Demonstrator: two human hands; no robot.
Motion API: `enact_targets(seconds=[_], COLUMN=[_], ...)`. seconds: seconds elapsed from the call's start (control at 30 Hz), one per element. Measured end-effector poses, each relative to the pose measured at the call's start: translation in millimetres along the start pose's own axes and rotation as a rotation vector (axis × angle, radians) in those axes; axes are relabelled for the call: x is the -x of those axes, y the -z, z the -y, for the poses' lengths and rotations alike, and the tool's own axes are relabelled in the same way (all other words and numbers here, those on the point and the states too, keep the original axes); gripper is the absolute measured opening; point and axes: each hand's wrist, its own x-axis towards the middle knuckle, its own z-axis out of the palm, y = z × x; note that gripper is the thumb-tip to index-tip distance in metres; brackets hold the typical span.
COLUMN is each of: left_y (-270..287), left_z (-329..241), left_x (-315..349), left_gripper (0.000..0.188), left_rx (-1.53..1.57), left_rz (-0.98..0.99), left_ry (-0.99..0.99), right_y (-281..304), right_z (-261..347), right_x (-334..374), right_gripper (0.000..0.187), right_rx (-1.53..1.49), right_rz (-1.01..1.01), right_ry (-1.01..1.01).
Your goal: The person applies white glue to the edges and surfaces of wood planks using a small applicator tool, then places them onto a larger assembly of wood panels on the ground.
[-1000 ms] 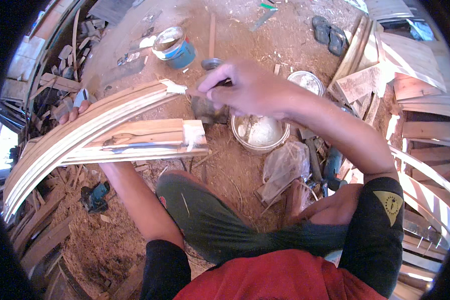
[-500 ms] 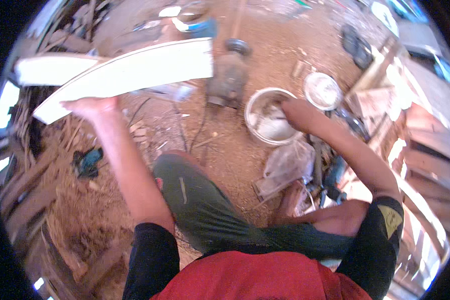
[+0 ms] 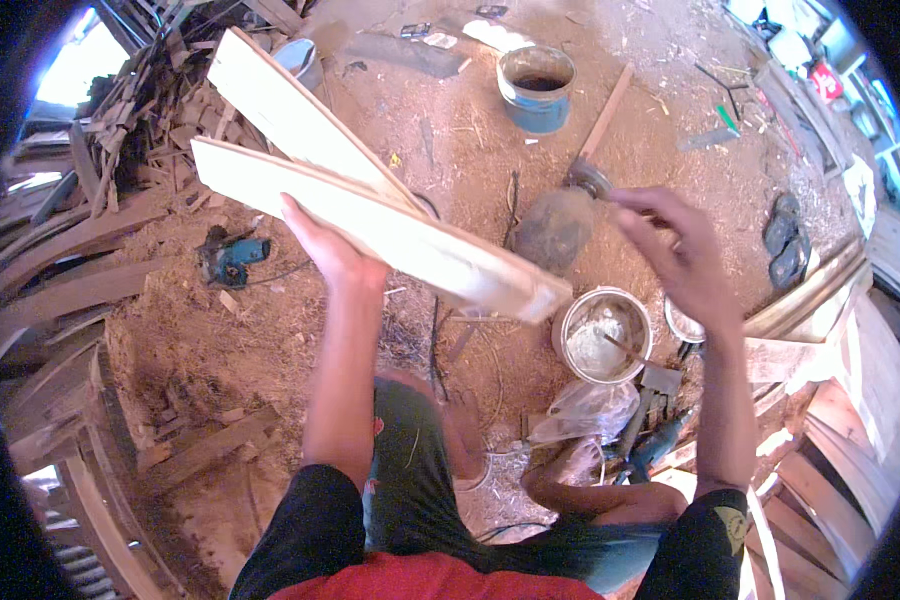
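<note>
My left hand [image 3: 345, 262] grips the near edge of a long pale wooden board [image 3: 370, 230], its thumb spread along the face. The board slants down from upper left to right, its right end blurred. A second pale board [image 3: 300, 115] shows behind it; what bears it is hidden. My right hand [image 3: 675, 245] is raised to the right of the held board, slightly blurred, fingers loosely bent and apart, with nothing visible in them. Below, a white bucket [image 3: 562, 345] contains whitish material, and a thin stick [image 3: 625, 350] leans in it.
A blue tub [image 3: 538, 112] with dark contents stands farther off. Nearer are a dusty motor-like machine [image 3: 550, 232], a plastic bag [image 3: 585, 408] and a hammer [image 3: 645, 395]. A teal power tool [image 3: 238, 258] lies left amid sawdust. Scrap wood [image 3: 90, 215] heaps along the left; dark sandals [image 3: 787, 240] lie right.
My right hand has left the white bucket and risen beside the board's end. The held board has turned, its right end now lower and nearer. The whole view has shifted.
</note>
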Motion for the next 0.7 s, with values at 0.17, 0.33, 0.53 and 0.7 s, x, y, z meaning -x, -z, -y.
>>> enact_targets(seconds=[0.17, 0.33, 0.53, 0.7], left_y=[-20, -45, -84, -127], left_z=[-30, -82, -232, -439], left_x=[37, 86, 92, 25], left_gripper=[0.085, 0.085, 0.035, 0.034], left_rx=[0.02, -0.016, 0.582, 0.99], left_rz=[0.06, 0.097, 0.328, 0.863], left_ry=[0.164, 0.158, 0.25, 0.253], right_y=[-67, -58, 30, 99], right_z=[68, 176, 312, 443], right_x=[-44, -50, -71, -72], right_gripper=[0.051, 0.047, 0.039, 0.034], right_rx=[-0.326, -0.152, -0.401, -0.275], right_rz=[0.204, 0.201, 0.3, 0.036], right_ry=[-0.098, 0.042, -0.266, -0.509])
